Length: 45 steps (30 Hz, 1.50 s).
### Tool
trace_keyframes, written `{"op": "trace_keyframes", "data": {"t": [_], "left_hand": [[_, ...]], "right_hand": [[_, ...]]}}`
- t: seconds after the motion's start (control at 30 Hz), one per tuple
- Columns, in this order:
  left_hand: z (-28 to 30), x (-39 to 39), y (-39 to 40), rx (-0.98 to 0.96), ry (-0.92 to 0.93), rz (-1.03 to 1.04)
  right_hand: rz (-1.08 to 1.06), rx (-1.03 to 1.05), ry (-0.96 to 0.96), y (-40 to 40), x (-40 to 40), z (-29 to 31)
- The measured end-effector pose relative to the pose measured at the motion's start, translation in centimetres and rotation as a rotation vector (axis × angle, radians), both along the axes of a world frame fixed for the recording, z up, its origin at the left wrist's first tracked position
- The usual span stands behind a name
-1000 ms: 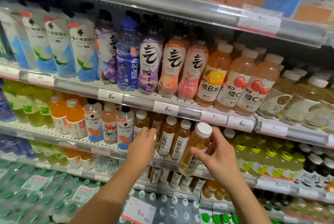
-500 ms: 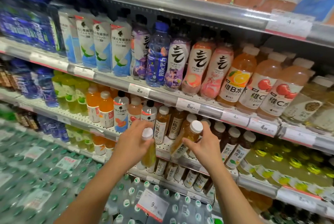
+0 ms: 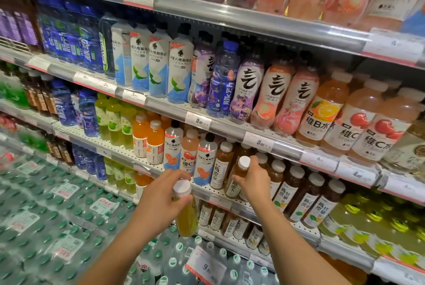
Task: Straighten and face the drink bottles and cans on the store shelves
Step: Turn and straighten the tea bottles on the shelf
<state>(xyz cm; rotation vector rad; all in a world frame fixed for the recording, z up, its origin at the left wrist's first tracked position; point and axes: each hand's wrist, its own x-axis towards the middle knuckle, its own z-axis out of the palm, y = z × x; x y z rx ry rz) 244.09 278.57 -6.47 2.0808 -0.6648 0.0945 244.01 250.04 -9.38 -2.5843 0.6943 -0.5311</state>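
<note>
My left hand (image 3: pixel 161 199) grips a yellow-amber bottle (image 3: pixel 187 218) with a white cap just below its neck, held off the shelf in front of the lower rows. My right hand (image 3: pixel 254 181) holds a second amber bottle (image 3: pixel 235 181) with a white cap and white label, tilted left at the front edge of the third shelf (image 3: pixel 202 189). Beside it stand more amber bottles (image 3: pixel 219 165) and dark tea bottles (image 3: pixel 292 195). Left of them are an orange-and-white bottle (image 3: pixel 203 165) and a pink bottle (image 3: pixel 189 153).
The shelf above (image 3: pixel 230 127) carries pink, purple, blue and white bottles with price tags along its rail. Shrink-wrapped packs of green-capped water (image 3: pixel 57 215) are stacked at lower left. Yellow-green bottles (image 3: pixel 368 215) fill the lower right.
The view swung left and closer. My left hand has drawn its bottle farther down and out from the shelf. My right hand keeps its tilted bottle at the shelf edge.
</note>
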Motion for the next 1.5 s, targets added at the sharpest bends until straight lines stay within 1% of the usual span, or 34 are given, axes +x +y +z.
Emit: {"op": "trace_keyframes", "data": {"t": [0.17,0.27,0.4,0.47,0.63,0.93,1.2,1.33,1.4,1.5], "left_hand": [[-0.1,0.1,-0.2,0.021,0.004,0.000],[-0.2,0.2,-0.3,0.020,-0.001,-0.005],[-0.5,0.5,-0.5,0.018,-0.002,-0.023],[-0.7,0.7,-0.7,0.027,-0.010,-0.022],[-1.1,0.9,-1.5,0.033,-0.017,-0.036],[-0.9,0.7,-3.1,0.053,-0.005,-0.052],[-0.9,0.3,-3.7,0.059,-0.002,-0.062],[-0.9,0.2,-3.9,0.058,-0.007,-0.061],[-0.9,0.2,-3.8,0.061,-0.009,-0.065],[-1.1,0.3,-3.9,0.069,-0.014,-0.062]], "right_hand": [[0.011,-0.056,0.075,0.3,1.6,-0.1],[0.025,-0.091,0.085,0.2,2.0,-0.2],[0.054,-0.255,0.103,0.1,2.3,-0.3],[0.072,-0.305,0.130,-0.2,2.6,-0.1],[0.096,-0.323,0.161,-1.2,3.5,0.4],[0.137,-0.288,0.244,-1.9,5.0,1.3],[0.132,-0.260,0.209,-1.7,5.0,1.0],[0.159,-0.292,0.199,-1.5,3.9,1.3],[0.138,-0.336,0.146,-1.7,2.5,1.6],[0.038,-0.411,0.016,-3.2,0.1,2.1]]}}
